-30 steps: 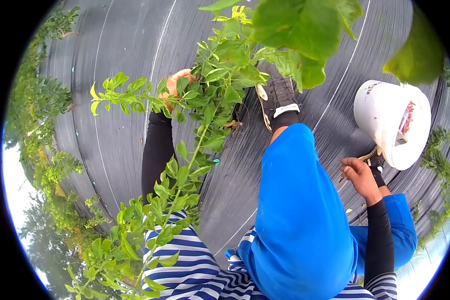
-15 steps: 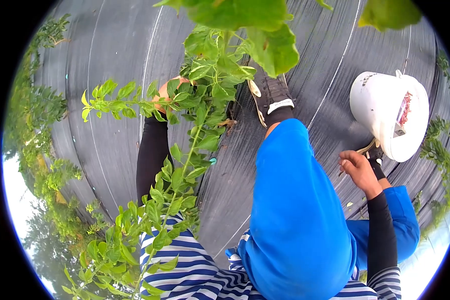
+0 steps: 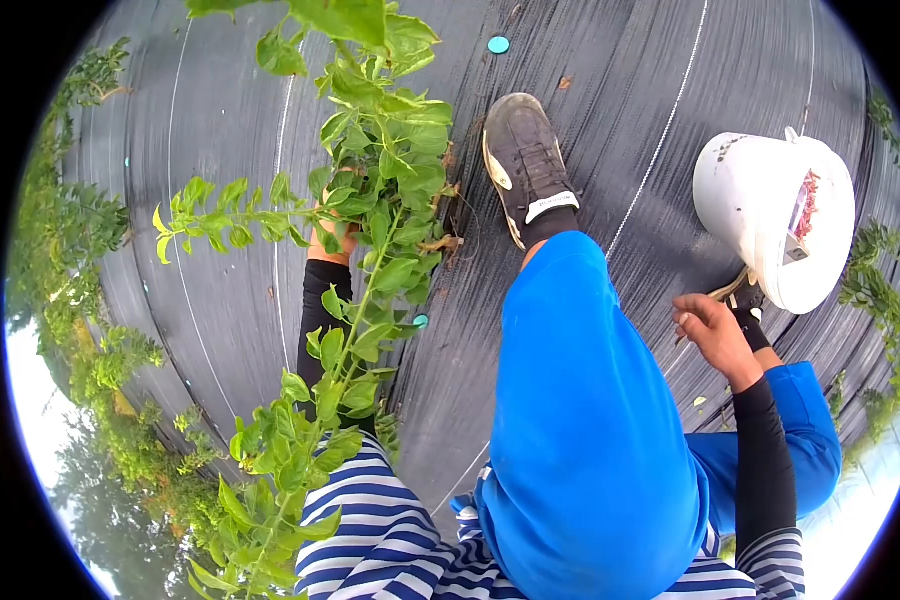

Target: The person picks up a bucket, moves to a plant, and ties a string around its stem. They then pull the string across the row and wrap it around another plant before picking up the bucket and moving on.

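Observation:
My left hand (image 3: 336, 222) reaches in among the leaves of a green leafy plant (image 3: 400, 150). Its fingers are hidden by the foliage, so what they touch does not show. A long leafy branch (image 3: 368, 290) runs down past my left arm. On the other side, my right hand (image 3: 712, 335) hovers near my right shoe (image 3: 742, 298) with its fingers curled in. Something thin and dark may show at its fingertips, too small to name. Just beyond that hand, a white bucket (image 3: 735, 205) lies tilted, with small red pieces (image 3: 810, 198) in its opening.
Black ground sheet (image 3: 570, 40) with white lines covers the ground. My left shoe (image 3: 530, 150) stands right of the plant. Round teal discs (image 3: 498, 45) dot the sheet. More plants grow along the left (image 3: 95, 215) and right edges (image 3: 885, 285).
My left hand and forearm have shifted slightly right and down among the leaves. The upper foliage has moved left in view, uncovering my left shoe. My right hand stays almost still.

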`<action>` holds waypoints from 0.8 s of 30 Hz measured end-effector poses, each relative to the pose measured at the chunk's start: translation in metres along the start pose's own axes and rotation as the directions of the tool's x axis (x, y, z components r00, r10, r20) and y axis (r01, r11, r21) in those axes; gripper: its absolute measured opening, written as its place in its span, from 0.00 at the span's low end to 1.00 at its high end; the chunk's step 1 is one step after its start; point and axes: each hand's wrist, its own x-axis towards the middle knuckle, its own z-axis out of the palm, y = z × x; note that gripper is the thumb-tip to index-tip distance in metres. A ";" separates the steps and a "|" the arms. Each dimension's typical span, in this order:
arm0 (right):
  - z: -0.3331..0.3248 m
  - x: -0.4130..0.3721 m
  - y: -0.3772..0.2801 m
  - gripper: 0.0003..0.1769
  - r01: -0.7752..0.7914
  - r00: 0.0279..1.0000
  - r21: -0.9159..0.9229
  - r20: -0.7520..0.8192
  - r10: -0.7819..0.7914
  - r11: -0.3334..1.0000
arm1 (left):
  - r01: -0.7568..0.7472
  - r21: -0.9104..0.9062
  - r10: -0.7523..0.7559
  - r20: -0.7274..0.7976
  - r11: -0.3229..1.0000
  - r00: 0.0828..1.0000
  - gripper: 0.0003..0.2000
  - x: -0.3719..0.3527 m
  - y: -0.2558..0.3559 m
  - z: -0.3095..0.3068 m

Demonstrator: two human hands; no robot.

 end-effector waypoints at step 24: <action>-0.008 0.023 -0.067 0.15 0.093 0.991 0.178 -0.107 -0.075 0.980 | 0.182 -0.085 -0.169 0.140 0.980 0.976 0.20 -0.037 -0.001 -0.009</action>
